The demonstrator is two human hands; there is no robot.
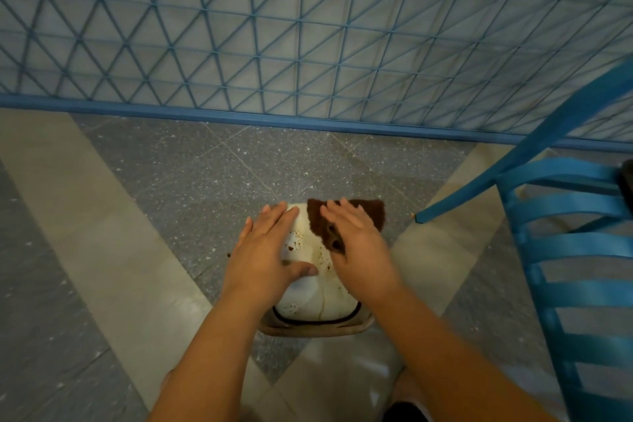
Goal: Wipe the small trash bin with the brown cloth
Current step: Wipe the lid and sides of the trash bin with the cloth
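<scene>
The small trash bin (pixel 310 301) is white with brown stains and lies on its side on the floor, its brownish rim toward me. My left hand (pixel 265 250) rests flat on its left side, fingers spread, thumb across the top. The brown cloth (pixel 317 219) lies over the bin's far right part. My right hand (pixel 356 243) presses flat on the cloth, fingers extended, holding it against the bin. Part of the cloth is hidden under that hand.
A blue chair (pixel 575 250) stands close on the right, one leg tip (pixel 419 217) ending near the bin. A blue wire-mesh fence (pixel 308 44) with a blue base rail (pixel 239 115) runs across the back. The floor (pixel 137 216) is grey speckled and beige tile.
</scene>
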